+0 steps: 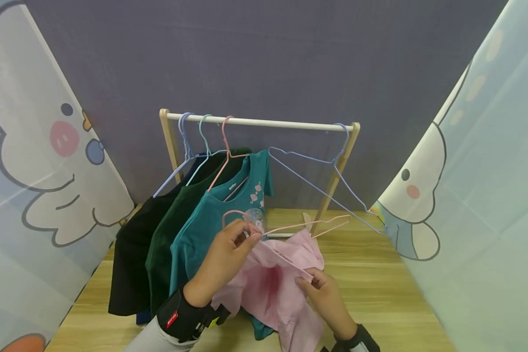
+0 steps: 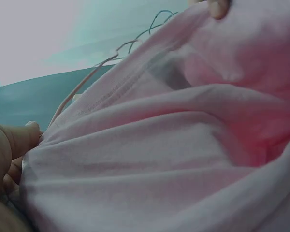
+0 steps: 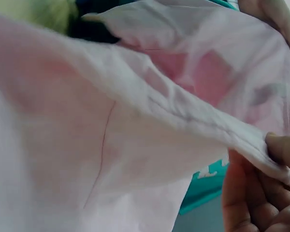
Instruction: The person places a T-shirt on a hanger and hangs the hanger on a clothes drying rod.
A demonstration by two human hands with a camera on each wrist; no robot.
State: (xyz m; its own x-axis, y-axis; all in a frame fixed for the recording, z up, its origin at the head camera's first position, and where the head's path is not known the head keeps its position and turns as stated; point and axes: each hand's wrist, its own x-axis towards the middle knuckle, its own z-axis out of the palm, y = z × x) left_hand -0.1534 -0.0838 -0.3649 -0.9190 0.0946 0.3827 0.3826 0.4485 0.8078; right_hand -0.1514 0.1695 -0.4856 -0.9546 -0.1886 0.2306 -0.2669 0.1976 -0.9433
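Note:
My left hand (image 1: pixel 226 256) pinches a pink clothes hanger (image 1: pixel 290 226) near its neck, together with the edge of a pink shirt (image 1: pixel 264 274). The hanger's hook sticks out left of the fingers, and one of its arms points right above the cloth. With thumb and fingers, my right hand (image 1: pixel 327 296) grips another part of the shirt's edge. The stitched edge runs stretched between both hands, also in the left wrist view, where the shirt (image 2: pixel 135 145) fills most of the frame. Folds of cloth hide the hanger's other arm.
A small rack with a white rail (image 1: pixel 264 122) stands behind. On its left hang a teal shirt (image 1: pixel 220 210), a dark green garment (image 1: pixel 176 234) and a black garment (image 1: pixel 136 259). A bare blue hanger (image 1: pixel 308 188) hangs at the right end, above the wooden tabletop (image 1: pixel 378 274).

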